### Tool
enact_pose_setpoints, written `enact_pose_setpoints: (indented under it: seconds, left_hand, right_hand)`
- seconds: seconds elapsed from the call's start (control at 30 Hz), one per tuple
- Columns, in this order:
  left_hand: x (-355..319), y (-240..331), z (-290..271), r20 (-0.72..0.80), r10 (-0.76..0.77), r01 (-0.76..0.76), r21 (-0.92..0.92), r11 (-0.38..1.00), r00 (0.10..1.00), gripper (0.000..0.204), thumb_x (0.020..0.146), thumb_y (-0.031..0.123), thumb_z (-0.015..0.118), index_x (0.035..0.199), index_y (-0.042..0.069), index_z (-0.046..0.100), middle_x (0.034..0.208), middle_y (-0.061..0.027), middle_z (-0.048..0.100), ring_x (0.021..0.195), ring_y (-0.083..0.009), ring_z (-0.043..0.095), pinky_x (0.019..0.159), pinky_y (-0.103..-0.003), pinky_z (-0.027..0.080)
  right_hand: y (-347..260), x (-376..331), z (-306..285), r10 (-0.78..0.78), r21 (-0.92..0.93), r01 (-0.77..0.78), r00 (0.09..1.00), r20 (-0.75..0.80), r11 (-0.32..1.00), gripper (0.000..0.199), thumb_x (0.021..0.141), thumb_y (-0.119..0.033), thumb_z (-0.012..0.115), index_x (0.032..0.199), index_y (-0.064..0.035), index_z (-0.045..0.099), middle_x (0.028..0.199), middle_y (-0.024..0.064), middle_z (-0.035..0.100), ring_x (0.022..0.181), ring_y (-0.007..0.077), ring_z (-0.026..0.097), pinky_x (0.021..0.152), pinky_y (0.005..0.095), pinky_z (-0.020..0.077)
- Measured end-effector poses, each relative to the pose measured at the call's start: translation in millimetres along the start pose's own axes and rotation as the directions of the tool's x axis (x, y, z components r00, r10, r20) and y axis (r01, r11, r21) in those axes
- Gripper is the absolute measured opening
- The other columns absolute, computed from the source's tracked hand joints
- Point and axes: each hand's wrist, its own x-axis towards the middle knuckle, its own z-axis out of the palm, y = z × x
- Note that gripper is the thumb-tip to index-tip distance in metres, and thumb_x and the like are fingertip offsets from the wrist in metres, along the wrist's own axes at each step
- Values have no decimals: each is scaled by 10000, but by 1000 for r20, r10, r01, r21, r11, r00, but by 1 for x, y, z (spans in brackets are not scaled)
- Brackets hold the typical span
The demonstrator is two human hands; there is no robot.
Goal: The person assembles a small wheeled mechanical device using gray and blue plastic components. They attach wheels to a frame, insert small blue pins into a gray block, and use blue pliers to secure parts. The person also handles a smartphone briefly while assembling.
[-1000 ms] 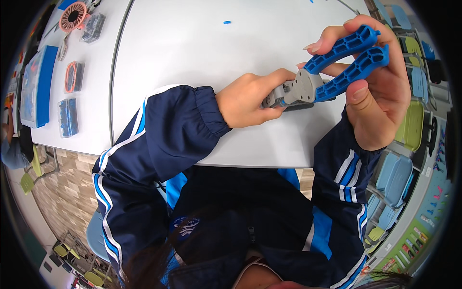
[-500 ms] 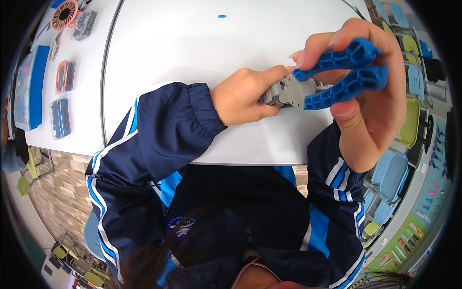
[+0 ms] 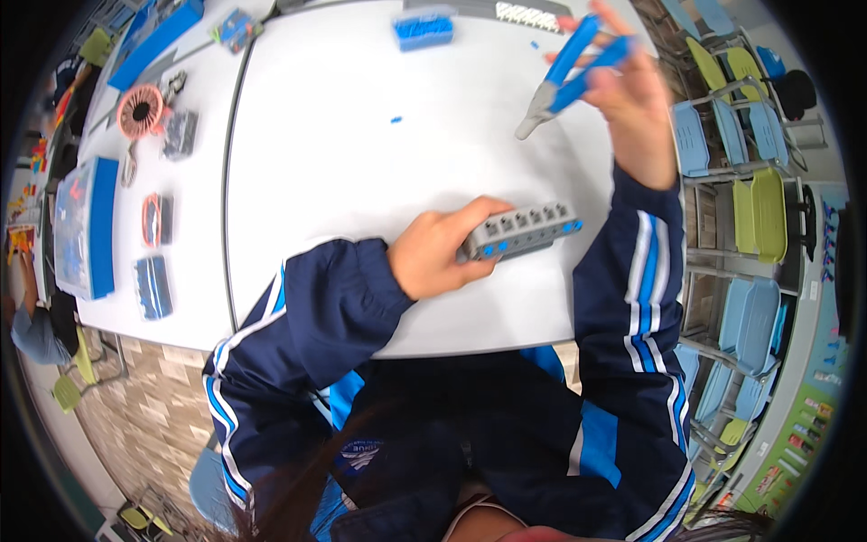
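My left hand (image 3: 438, 255) grips the left end of a grey beam (image 3: 521, 231) with a row of holes and blue pins, held just above the white table (image 3: 361, 163) near its front edge. My right hand (image 3: 632, 104) is raised over the far right of the table and is closed on a blue-handled tool (image 3: 567, 74) with a grey tip that points down and to the left. The two hands and what they hold are well apart. A tiny blue piece (image 3: 396, 119) lies alone on the tabletop.
A blue tray of parts (image 3: 423, 29) and a white toothed strip (image 3: 524, 13) sit at the far edge. On the left table are an orange round reel (image 3: 141, 112), clear parts boxes (image 3: 83, 226) and small bags. Blue and green chairs (image 3: 741, 135) stand on the right.
The tool and the grey beam have come apart: my right hand lifted the blue tool up and away to the far right, while my left hand stayed low with the grey beam.
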Motion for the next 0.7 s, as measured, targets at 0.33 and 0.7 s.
enact_pose_setpoints:
  seconds: [0.33, 0.7]
  left_hand:
    - [-3, 5, -5, 38, -27, 29, -66, 997, 999, 511, 813, -14, 720, 1289, 47, 548, 1046, -117, 724, 949, -195, 718, 835, -298, 552]
    - [-4, 1, -4, -92, 62, -61, 17, 998, 994, 499, 802, -20, 729, 1268, 25, 554, 998, -137, 735, 895, -210, 735, 792, -291, 558]
  right_hand:
    - [101, 7, -14, -88, -754, 177, 984, 157, 632, 551, 822, -244, 777, 1334, -118, 618, 1316, 142, 622, 1117, 315, 594, 1007, 392, 456]
    - [183, 90, -101, -214, -845, -64, 955, -207, 531, 195, 795, -164, 764, 973, -84, 771, 1092, 122, 703, 994, 316, 646, 871, 390, 527]
